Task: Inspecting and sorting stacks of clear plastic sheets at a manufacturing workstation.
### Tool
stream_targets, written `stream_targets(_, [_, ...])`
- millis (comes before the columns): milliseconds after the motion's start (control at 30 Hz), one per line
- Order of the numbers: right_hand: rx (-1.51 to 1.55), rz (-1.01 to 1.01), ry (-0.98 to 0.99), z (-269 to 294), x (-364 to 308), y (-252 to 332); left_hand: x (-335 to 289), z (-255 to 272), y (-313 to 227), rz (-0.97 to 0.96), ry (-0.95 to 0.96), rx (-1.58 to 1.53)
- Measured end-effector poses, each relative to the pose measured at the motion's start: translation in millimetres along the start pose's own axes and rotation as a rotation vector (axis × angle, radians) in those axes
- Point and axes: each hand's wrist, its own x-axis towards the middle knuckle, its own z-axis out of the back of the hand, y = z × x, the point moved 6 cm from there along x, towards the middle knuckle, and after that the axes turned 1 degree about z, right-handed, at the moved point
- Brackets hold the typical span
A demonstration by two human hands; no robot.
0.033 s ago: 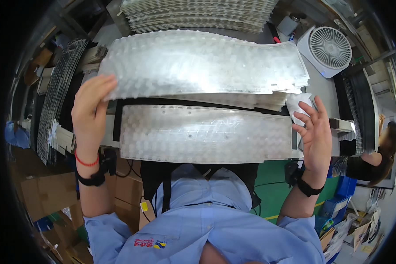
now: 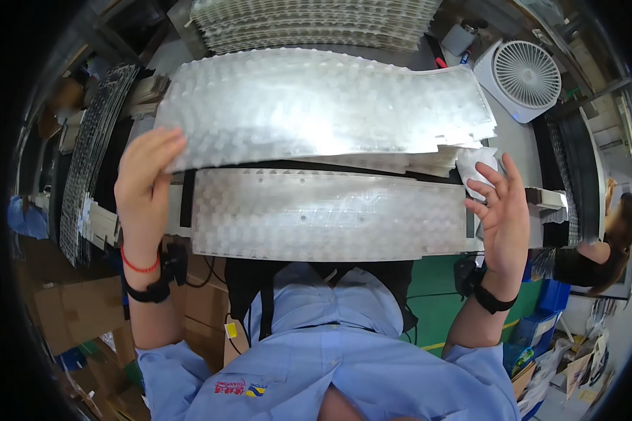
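Across the desk in front of us lies a long bumpy translucent sheet, its long axis running left to right, tilted up over a flat metal plate of much the same length that sits just nearer our body and parallel to it. Our left hand pinches the sheet's near left corner, thumb under and fingers on top, so this hand carries it. Our right hand is off the sheet, just below its right end, fingers loosely curled around a small white cloth. Beyond, a stack of similar sheets and a small white fan stand well apart.
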Motion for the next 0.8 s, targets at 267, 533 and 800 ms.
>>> stream_targets(267, [0.095,-0.084,-0.133,-0.8,-20.9,-0.6,-51.5,-0.9,-38.7,-0.047,0.114,-0.048])
stream_targets(533, [-0.194,-0.152,-0.025,10.7,-40.8,-22.9,-77.0,-16.7,-47.4,0.074,0.232,-0.094])
stream_targets(800, [-0.27,-0.078,-0.143,6.2,-32.2,-23.3,-76.8,-19.2,-47.7,0.11,0.327,-0.189])
